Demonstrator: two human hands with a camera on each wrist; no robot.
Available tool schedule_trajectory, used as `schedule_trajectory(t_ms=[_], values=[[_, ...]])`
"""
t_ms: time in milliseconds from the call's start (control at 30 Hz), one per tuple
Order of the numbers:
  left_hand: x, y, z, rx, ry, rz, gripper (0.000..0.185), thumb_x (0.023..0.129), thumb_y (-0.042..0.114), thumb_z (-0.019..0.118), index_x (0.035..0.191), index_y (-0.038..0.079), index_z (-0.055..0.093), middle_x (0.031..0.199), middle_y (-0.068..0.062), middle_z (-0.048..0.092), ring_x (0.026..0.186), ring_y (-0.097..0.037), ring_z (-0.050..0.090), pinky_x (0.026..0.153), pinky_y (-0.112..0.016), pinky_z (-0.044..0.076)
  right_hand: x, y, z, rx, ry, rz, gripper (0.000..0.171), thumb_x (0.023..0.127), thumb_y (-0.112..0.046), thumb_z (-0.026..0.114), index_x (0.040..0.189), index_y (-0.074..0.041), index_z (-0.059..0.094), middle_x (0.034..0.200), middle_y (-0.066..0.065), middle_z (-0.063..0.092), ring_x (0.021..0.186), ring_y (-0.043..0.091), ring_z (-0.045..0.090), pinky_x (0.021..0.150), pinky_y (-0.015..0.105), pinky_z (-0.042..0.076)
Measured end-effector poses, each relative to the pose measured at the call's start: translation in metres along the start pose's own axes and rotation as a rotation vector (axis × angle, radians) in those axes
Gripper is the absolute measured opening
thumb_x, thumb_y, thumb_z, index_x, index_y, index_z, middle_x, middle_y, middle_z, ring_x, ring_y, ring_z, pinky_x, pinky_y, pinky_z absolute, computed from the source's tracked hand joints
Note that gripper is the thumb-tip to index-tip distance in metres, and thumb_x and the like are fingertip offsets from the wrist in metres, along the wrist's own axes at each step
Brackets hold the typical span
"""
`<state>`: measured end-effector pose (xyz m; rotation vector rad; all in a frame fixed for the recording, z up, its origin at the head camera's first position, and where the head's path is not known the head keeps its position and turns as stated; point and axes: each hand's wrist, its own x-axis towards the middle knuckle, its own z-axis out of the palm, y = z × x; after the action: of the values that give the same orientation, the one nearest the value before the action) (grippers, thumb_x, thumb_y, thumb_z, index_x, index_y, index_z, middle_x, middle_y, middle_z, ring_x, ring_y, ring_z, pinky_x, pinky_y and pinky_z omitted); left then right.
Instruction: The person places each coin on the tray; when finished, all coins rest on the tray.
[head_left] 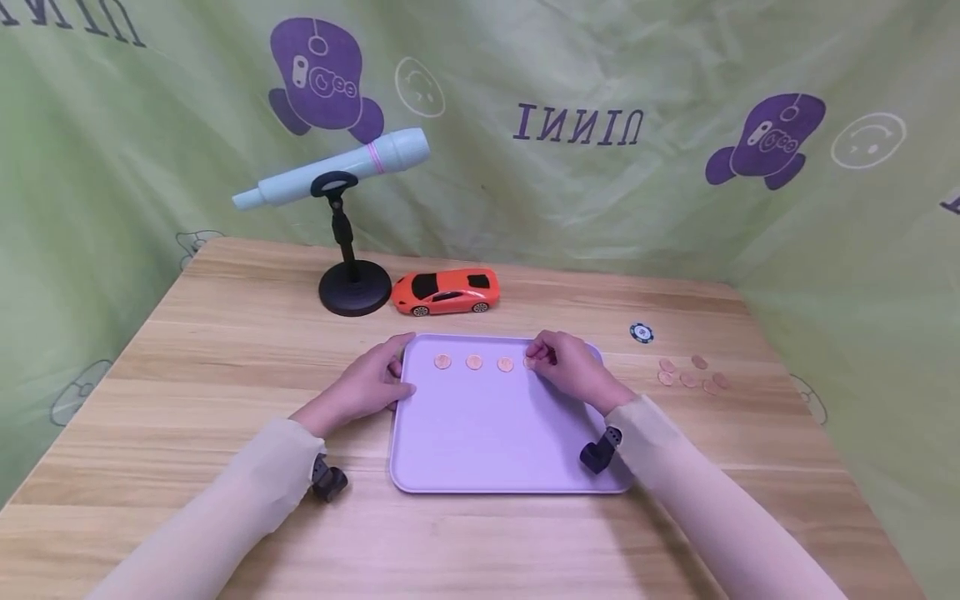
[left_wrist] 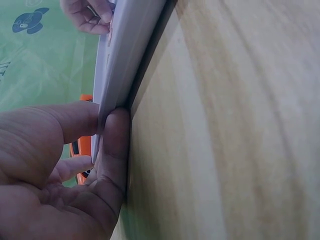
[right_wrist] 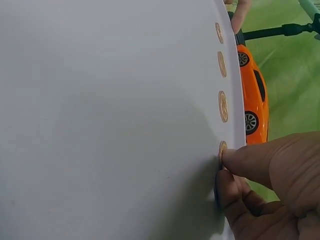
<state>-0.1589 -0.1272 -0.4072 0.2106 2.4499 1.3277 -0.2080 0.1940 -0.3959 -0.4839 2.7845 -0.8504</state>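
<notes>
A lilac tray (head_left: 480, 433) lies on the wooden table. My left hand (head_left: 367, 382) grips its left edge, thumb over the rim and fingers beneath, as the left wrist view shows. Along the tray's far side, three copper coins (head_left: 474, 362) lie flat in a spaced row. At the right end of that row, my right hand (head_left: 572, 367) holds another copper coin (right_wrist: 223, 149) between thumb and fingertips, down at the tray's surface. Part of this coin is hidden by the thumb.
Right of the tray, several copper coins (head_left: 687, 379) lie scattered, with a dark blue and white poker chip (head_left: 641, 332) behind them. Beyond the tray sits an orange toy car (head_left: 446, 292). A light blue microphone-shaped object (head_left: 337, 171) rests on a black stand (head_left: 355, 287).
</notes>
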Motion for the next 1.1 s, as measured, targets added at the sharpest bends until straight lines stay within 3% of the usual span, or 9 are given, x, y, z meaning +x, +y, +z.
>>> schedule_trajectory(t_ms=[300, 500, 600, 867, 1100], values=[[-0.002, -0.001, -0.001, -0.033, -0.001, 0.017, 0.082, 0.095, -0.002, 0.068, 0.164, 0.002, 0.025, 0.107, -0.02, 0.052, 0.07, -0.014, 0.059, 0.064, -0.028, 0.063, -0.001, 0.005, 0.0, 0.036, 0.033, 0.027, 0.013, 0.102, -0.012, 0.064, 0.108, -0.005, 0.074, 0.094, 0.008, 0.071, 0.087, 0.018, 0.062, 0.08, 0.028, 0.05], [-0.001, 0.001, 0.0, -0.034, -0.007, 0.014, 0.082, 0.095, -0.002, 0.067, 0.165, 0.003, 0.024, 0.108, -0.02, 0.053, 0.07, -0.014, 0.059, 0.066, -0.029, 0.063, -0.005, 0.013, -0.013, 0.163, -0.032, 0.051, 0.021, 0.104, -0.011, 0.061, 0.116, 0.001, 0.072, 0.094, 0.014, 0.073, 0.084, 0.019, 0.066, 0.074, 0.026, 0.055], [-0.001, 0.002, -0.001, -0.037, -0.008, 0.013, 0.082, 0.095, -0.003, 0.067, 0.165, 0.003, 0.024, 0.107, -0.02, 0.052, 0.07, -0.014, 0.059, 0.066, -0.029, 0.063, -0.009, 0.019, -0.023, 0.175, -0.036, 0.058, 0.023, 0.103, -0.012, 0.063, 0.119, 0.001, 0.071, 0.096, 0.015, 0.073, 0.084, 0.019, 0.066, 0.07, 0.024, 0.055], [0.0, 0.003, -0.003, -0.025, -0.01, -0.016, 0.082, 0.096, -0.001, 0.067, 0.165, 0.005, 0.024, 0.111, -0.02, 0.051, 0.073, -0.015, 0.06, 0.067, -0.029, 0.064, -0.027, 0.046, -0.044, 0.175, 0.091, 0.013, 0.023, 0.1, -0.009, 0.066, 0.119, 0.003, 0.071, 0.102, 0.02, 0.073, 0.084, 0.018, 0.065, 0.068, 0.021, 0.055], [-0.001, 0.006, -0.003, -0.03, -0.021, -0.022, 0.082, 0.096, -0.001, 0.067, 0.165, 0.004, 0.023, 0.111, -0.02, 0.051, 0.074, -0.015, 0.061, 0.067, -0.028, 0.063, -0.055, 0.071, -0.061, 0.161, 0.245, 0.022, 0.02, 0.101, -0.007, 0.065, 0.115, 0.006, 0.07, 0.104, 0.023, 0.071, 0.083, 0.001, 0.059, 0.07, 0.013, 0.052]])
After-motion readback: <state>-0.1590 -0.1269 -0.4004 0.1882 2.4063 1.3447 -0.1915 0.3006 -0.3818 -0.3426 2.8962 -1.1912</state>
